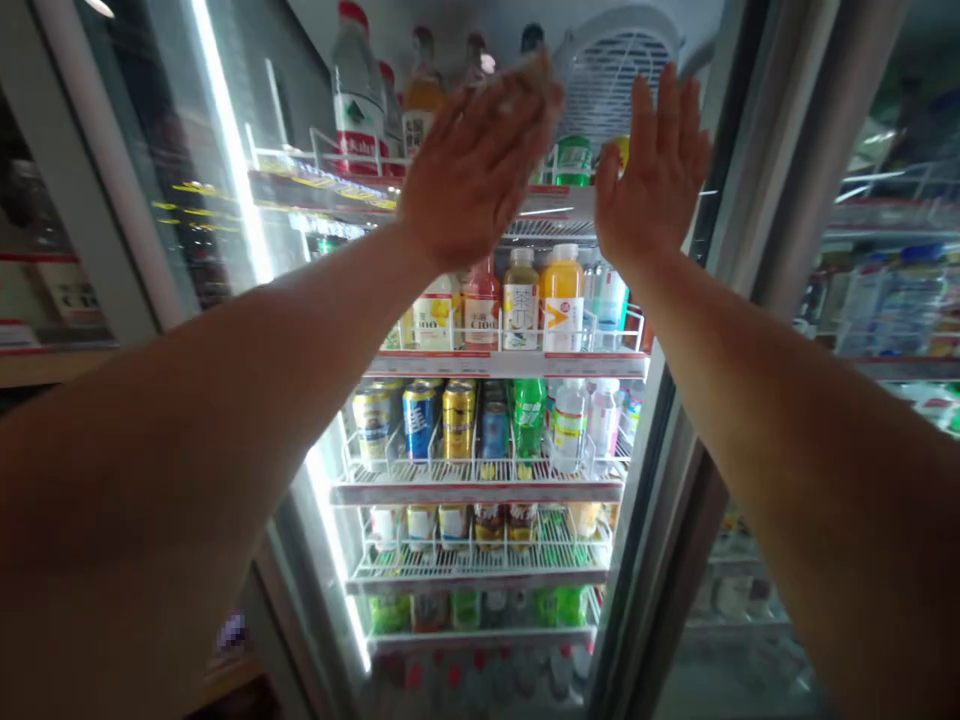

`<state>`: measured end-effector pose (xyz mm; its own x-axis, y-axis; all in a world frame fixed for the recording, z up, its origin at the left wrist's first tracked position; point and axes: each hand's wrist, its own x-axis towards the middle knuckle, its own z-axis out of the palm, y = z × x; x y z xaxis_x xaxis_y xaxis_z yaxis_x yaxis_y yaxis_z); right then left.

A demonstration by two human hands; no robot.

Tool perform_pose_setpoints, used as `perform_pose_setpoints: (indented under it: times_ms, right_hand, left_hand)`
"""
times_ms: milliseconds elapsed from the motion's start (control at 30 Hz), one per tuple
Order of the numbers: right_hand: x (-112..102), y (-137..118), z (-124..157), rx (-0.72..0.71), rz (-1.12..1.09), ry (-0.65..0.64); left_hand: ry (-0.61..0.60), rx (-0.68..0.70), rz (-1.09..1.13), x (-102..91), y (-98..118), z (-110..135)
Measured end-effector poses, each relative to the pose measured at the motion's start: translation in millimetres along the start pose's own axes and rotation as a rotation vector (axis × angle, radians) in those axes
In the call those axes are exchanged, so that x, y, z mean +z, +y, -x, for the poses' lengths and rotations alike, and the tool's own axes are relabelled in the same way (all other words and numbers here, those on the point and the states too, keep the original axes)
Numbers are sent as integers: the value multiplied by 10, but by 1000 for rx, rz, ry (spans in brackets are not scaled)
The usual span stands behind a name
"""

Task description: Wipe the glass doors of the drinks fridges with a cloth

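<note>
Both my arms reach up into an open drinks fridge. My left hand (469, 175) is at the top shelf (330, 188), its fingers blurred and pressed around a pale thing (534, 72) that I cannot make out. My right hand (656, 170) is raised beside it with fingers stretched up and apart, holding nothing, in front of a white fan grille (611, 65). Tall bottles (356, 95) stand on the top shelf to the left of my left hand. A green can (574, 160) shows between my hands.
The glass door (187, 200) is swung open at the left. Lower wire shelves carry juice and tea bottles (562, 295), cans (457, 420) and more drinks below. A second, closed fridge (885, 300) stands to the right, past a metal frame (795, 200).
</note>
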<state>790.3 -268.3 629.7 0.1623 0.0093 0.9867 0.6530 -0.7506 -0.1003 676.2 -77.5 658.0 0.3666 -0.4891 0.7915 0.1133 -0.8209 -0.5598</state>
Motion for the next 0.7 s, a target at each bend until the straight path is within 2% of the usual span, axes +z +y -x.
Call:
perform_pose_setpoints:
  times_ms: [33, 67, 100, 133, 167, 267, 300, 333, 367, 500, 533, 567, 600, 633, 700]
  right_hand:
    - [-5, -1, 2, 1, 6, -5]
    - [-11, -2, 3, 2, 12, -11]
    - [-17, -1, 3, 1, 16, -17]
    - [-22, -1, 1, 1, 16, -20]
    - [-25, -2, -3, 1, 10, -19]
    - [-29, -8, -19, -10, -29, -19]
    - [-32, -13, -22, -8, -38, -27]
    - [-37, -18, -23, -6, -47, -34]
    - [-43, -23, -22, -5, -59, -42]
    - [-76, -34, 0, -11, -106, -49]
    - [-79, -33, 3, -14, -106, -53]
    - [-80, -31, 3, -12, -102, -56]
    - [-76, -28, 0, -12, -96, -56]
    - [-71, -25, -6, -13, -91, -55]
    - [-56, -21, -22, 5, -58, -82]
  left_hand:
    - [-72, 171, 26, -21, -38, -8]
    - [-122, 278, 47, -42, -71, -25]
    - [-139, 304, 57, -56, -88, -52]
    - [-124, 252, 56, -60, -84, -85]
    - [-82, 138, 42, -50, -57, -119]
    - [130, -350, -43, 35, 110, -180]
    - [188, -443, -68, 67, 164, -176]
    - [215, -453, -80, 90, 200, -162]
    - [200, -372, -80, 100, 214, -141]
    - [-103, 281, -19, 16, 95, -80]
    - [-149, 362, -11, -14, 66, -84]
    - [-151, 366, -10, -35, 56, -94]
    - [-115, 288, -11, -43, 69, -108]
    - [-46, 139, -17, -38, 105, -121]
    - [115, -244, -34, 0, 211, -136]
